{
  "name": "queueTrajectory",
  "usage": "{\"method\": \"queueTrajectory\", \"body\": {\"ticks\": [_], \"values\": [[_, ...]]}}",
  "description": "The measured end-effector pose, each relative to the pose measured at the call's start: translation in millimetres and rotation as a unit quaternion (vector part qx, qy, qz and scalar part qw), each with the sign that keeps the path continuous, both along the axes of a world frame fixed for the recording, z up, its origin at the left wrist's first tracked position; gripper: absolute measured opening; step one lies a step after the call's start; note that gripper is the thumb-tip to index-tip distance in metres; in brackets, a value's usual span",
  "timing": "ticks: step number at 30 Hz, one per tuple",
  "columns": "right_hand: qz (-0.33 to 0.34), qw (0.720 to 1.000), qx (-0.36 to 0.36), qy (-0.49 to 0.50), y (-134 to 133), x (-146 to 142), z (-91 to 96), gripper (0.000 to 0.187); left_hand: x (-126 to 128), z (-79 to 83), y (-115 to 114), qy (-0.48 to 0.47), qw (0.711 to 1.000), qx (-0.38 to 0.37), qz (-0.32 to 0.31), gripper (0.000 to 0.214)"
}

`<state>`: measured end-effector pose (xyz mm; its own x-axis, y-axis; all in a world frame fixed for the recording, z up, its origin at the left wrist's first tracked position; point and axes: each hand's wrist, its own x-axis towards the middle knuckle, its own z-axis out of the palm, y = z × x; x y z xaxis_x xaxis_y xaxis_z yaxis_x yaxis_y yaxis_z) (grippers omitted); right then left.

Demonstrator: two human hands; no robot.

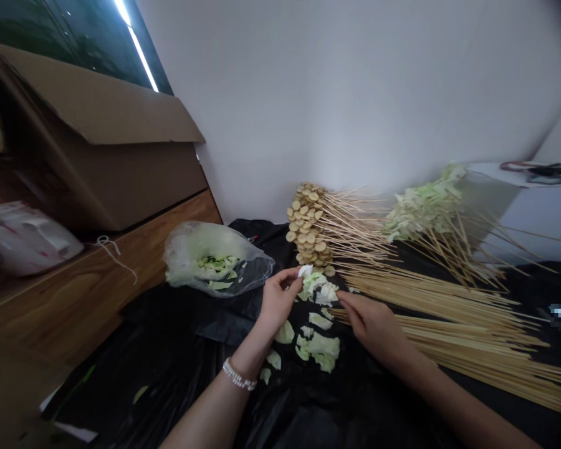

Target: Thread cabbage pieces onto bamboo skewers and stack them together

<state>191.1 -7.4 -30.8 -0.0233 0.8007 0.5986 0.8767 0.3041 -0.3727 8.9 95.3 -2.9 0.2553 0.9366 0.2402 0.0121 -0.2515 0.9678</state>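
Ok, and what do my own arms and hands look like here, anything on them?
Your left hand and right hand are bare, with no gloves, and no sleeves show on either arm. The only thing worn is a bracelet of small white pearl-like beads on your left wrist.

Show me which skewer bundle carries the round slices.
The back bundle, its tips stacked with round tan slices; the bundle to its right carries pale cabbage leaves, and the skewers nearest the right hand are bare.
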Motion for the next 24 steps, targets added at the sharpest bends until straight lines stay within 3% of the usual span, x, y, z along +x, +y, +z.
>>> {"method": "queueTrajectory", "body": {"ticks": [9,19,24], "values": [[-0.014,1.0,0.0,-0.011,0.0,0.4,-0.7,0.03,0.1,-0.2,-1.9,0.047,0.997,0.059,0.014,0.024],[-0.017,0.999,0.006,-0.037,-1.5,1.6,0.8,0.029,-1.3,6.2,-3.6,-0.088,0.987,-0.128,-0.034,0.031],[-0.024,0.997,0.009,-0.068,-4.2,3.7,4.5,0.03,-3.6,11.0,-2.6,-0.104,0.976,-0.185,-0.045,0.033]]}}
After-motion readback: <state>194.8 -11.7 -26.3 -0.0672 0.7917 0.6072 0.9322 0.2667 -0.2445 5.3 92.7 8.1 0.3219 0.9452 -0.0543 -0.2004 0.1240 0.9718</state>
